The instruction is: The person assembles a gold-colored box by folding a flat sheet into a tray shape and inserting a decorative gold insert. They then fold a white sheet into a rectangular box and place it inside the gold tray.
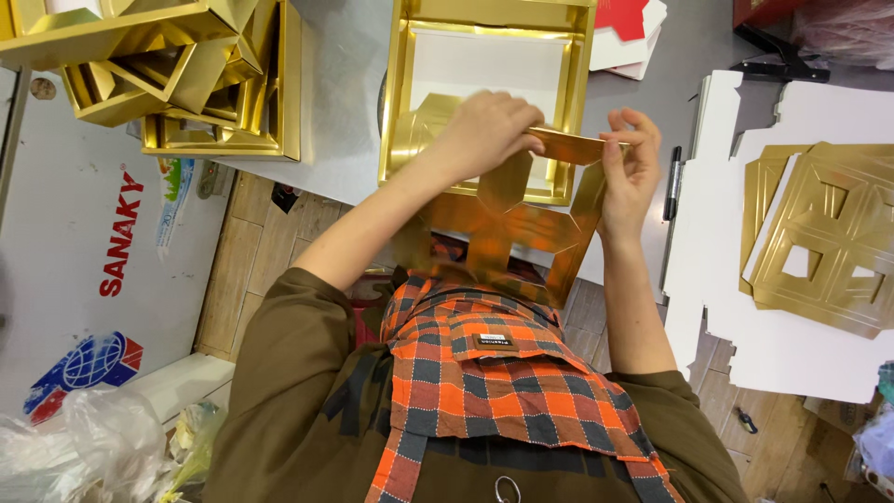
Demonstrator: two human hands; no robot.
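Folding the die-cut gold card insert (503, 228): left hand (484, 130) and right hand (631, 168) both pinch its top flap above the open gold tray (396, 102) at the table's near edge; next, creasing squarely seems needed.

Both hands hold a gold die-cut card insert (507, 233) just in front of an open gold box tray (484, 102) with a white floor, which stands on the grey surface (340, 102). The left hand (484, 135) pinches the insert's upper edge from above; the right hand (631, 163) grips its upper corner. Left of the tray lies a heap of gold trays (177, 74). Right of the tray lies a black pen (672, 182), and beyond it flat gold inserts (824, 237) rest on white card sheets (792, 345).
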